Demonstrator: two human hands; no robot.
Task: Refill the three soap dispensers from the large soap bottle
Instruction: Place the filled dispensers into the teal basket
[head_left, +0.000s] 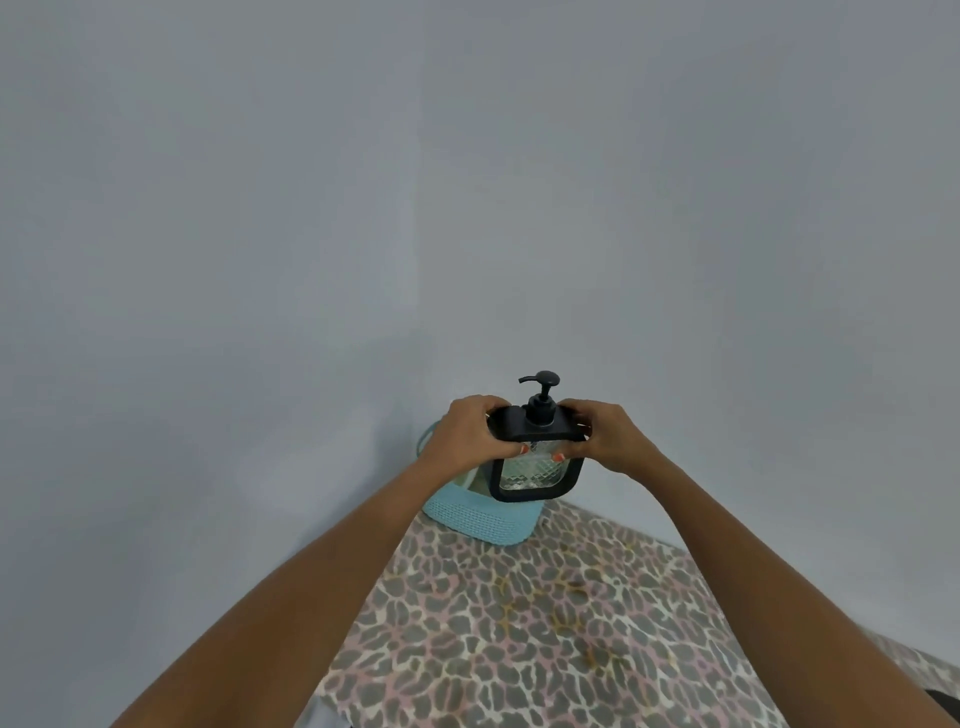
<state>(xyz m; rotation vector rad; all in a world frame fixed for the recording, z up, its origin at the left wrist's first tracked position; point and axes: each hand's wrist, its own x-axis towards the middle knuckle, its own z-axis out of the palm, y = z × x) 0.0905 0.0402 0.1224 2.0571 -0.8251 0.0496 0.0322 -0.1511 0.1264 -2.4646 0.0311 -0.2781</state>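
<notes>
A square soap dispenser (534, 475) with a black frame, a clear patterned glass body and a black pump head is held up in the air above a light blue basket (475, 522). My left hand (467, 431) grips its top left corner, thumb on the front. My right hand (608, 434) grips the top right corner in the same way. The pump spout points left. The large soap bottle and the other dispensers are not in view.
The basket stands at the far corner of a table covered with a leopard-print cloth (545, 623). Plain grey walls (260, 234) meet in a corner behind it. The table's left edge runs diagonally under my left forearm.
</notes>
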